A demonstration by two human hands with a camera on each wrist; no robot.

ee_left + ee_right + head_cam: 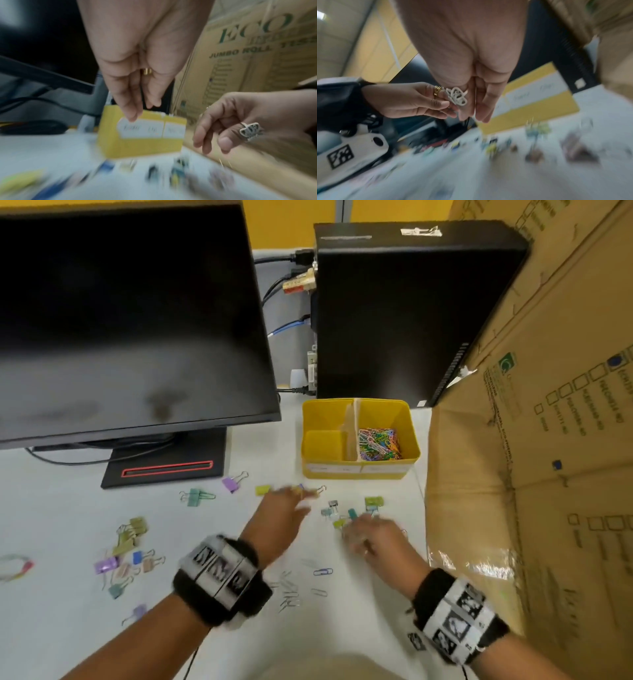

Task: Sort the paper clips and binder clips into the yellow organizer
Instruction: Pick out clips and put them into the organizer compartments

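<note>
Organizer: yellow organizer (pixel 359 436) stood on the white tabletop (pixel 68 628), paper clips (pixel 379 444) in its right compartment.
Hands: left hand (pixel 277 518) and right hand (pixel 371 537), blurred, hovered over scattered binder clips (pixel 342 513).
Behind: monitor (pixel 130 320).

we see bare forearms, each wrist wrapped in a black fuzzy band (pixel 222 580) carrying a white camera housing printed with black-and-white square markers. the left hand (pixel 277 517) wears a gold ring (pixel 438 91), and the right hand (pixel 373 537) wears a pale openwork butterfly-shaped ring (pixel 250 131).
</note>
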